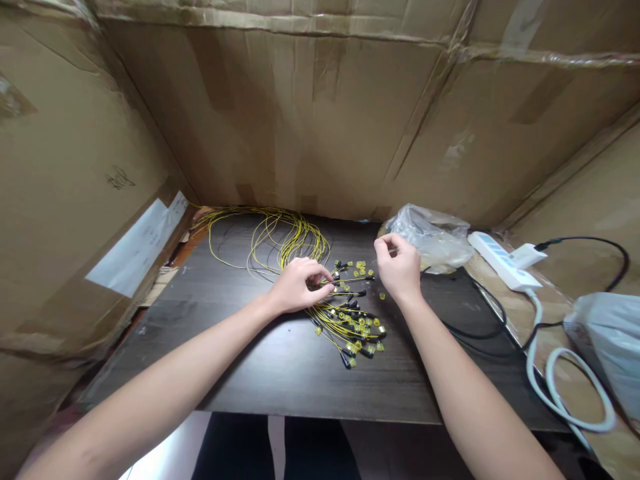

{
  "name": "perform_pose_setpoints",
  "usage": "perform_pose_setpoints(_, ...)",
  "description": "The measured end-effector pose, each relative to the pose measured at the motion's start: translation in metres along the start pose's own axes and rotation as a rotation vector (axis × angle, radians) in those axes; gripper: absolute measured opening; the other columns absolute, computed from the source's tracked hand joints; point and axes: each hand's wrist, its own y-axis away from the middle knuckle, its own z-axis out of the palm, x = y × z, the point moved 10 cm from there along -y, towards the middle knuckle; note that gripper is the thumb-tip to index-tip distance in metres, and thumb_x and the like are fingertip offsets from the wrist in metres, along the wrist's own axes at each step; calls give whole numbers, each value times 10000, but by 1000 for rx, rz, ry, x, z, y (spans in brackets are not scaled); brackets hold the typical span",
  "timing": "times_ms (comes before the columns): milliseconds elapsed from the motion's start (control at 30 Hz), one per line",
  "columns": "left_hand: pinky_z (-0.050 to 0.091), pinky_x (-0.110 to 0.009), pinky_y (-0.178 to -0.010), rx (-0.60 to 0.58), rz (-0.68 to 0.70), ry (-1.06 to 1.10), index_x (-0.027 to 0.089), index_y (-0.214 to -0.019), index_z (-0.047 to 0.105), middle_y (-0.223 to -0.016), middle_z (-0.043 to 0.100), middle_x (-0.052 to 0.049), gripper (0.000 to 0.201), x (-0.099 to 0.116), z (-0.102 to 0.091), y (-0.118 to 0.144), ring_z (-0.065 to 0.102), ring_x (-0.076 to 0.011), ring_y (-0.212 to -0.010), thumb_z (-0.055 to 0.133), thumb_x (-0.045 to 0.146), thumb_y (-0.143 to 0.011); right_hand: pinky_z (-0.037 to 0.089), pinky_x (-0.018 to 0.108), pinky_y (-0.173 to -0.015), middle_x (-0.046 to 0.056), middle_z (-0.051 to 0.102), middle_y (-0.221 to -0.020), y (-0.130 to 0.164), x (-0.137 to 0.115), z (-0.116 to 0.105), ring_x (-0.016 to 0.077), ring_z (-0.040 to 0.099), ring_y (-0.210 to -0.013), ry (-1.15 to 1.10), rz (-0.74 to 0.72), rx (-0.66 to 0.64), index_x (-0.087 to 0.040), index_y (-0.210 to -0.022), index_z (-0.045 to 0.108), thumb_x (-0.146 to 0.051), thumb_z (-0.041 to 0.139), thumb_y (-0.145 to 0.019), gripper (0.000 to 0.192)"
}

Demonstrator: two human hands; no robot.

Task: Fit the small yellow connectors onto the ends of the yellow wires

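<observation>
On the dark bench, the left hand is pinching one thin wire from the yellow wires, fingers pressed together on it. The right hand is lifting above the small yellow caps, fingers pinched on something too tiny to tell. I think the wires are light and bendy, easiest to grab near the black ends. A plastic bag is lying beside them; what is inside is unclear.
</observation>
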Motion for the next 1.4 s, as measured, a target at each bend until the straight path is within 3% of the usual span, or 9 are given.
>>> perform_pose_setpoints(67, 372, -311, -755, -18, 29, -30, 186, -836, 703, -676, 577, 14, 155, 4, 2, 1, 529, -157, -695, 682, 339, -852, 413, 296, -668, 37, 615, -761, -2, -3, -1, 167, 529, -674, -18, -26, -10, -198, -660, 549, -342, 527, -823, 218)
perform_pose_setpoints(133, 362, -304, -735, -29, 39, -40, 180, -812, 677, -668, 554, 17, 176, 5, 3, 2, 510, -154, -685, 679, 351, -849, 394, 284, -632, 21, 583, -715, -3, -3, 7, 156, 503, -644, -29, -13, -128, -199, -648, 532, -351, 525, -808, 222)
perform_pose_setpoints(300, 364, -298, -723, -67, 58, -16, 171, -819, 659, -656, 520, 27, 114, 8, 6, 2, 492, -145, -659, 656, 286, -819, 337, 270, -579, -20, 532, -577, 21, 6, 48, 138, 461, -571, 125, 69, -733, -176, -700, 635, -291, 531, -766, 168)
perform_pose_setpoints(400, 373, -306, -733, -83, 79, -1, 177, -903, 693, -658, 517, 26, 144, 10, 7, 2, 491, -149, -657, 610, 238, -803, 314, 264, -563, -37, 510, -559, 42, 11, 60, 131, 441, -557, 199, 104, -999, -168, -778, 682, -252, 546, -747, 164)
perform_pose_setpoints(567, 387, -323, -747, -112, 91, 9, 188, -958, 738, -666, 554, 9, 244, 10, 9, 3, 509, -167, -681, 567, 202, -785, 273, 253, -527, -70, 464, -549, 61, 13, 64, 119, 388, -533, 231, 181, -1192, -170, -889, 662, -199, 598, -715, 188)
perform_pose_setpoints(800, 397, -319, -737, -75, 89, -22, 188, -988, 751, -689, 585, -3, 223, 11, 8, 3, 535, -169, -698, 644, 353, -882, 290, 258, -556, -57, 444, -572, 56, 6, 64, 124, 387, -566, 138, 125, -1142, -172, -787, 641, -224, 606, -736, 80)
perform_pose_setpoints(1000, 397, -297, -717, -75, 99, -39, 205, -973, 781, -699, 604, -9, 213, 6, 12, 3, 555, -161, -706, 696, 390, -908, 400, 286, -693, 32, 577, -927, 36, -15, 58, 148, 492, -742, -96, -38, -862, -175, -809, 678, -329, 675, -749, 166)
perform_pose_setpoints(1233, 385, -272, -664, -14, 105, -12, 178, -838, 758, -650, 596, -5, 179, 5, 6, 1, 517, -146, -652, 660, 298, -927, 464, 311, -725, 28, 653, -893, 43, -11, 65, 170, 582, -768, -315, 122, -898, -176, -929, 641, -334, 702, -764, 237)
perform_pose_setpoints(1400, 388, -279, -659, -4, 73, -1, 173, -810, 751, -634, 579, -5, 204, 6, 3, 1, 509, -146, -644, 648, 311, -921, 457, 335, -754, 46, 639, -888, 27, -5, 58, 186, 570, -778, -99, -6, -690, -177, -868, 660, -300, 647, -767, 160)
